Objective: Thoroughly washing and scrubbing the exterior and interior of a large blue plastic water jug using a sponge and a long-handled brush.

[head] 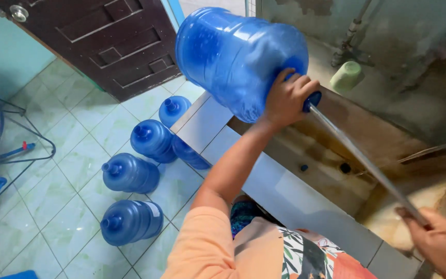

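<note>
Nearest me, my right hand [442,243] has its fingers wrapped around the lower end of a long thin metal rod [362,160]. The rod runs up across the stained, tiled wash basin [336,150] into the mouth of a large translucent blue plastic water jug [238,57]. My left hand [287,98] clamps the jug's neck, fingers [300,82] curled tight around it; the jug is tilted on its side above the basin's white-tiled rim. Further off, four more blue jugs [130,173] lie on the pale green tile floor (one partly hidden behind the rim). Beyond them, a dark wooden door [104,41].
</note>
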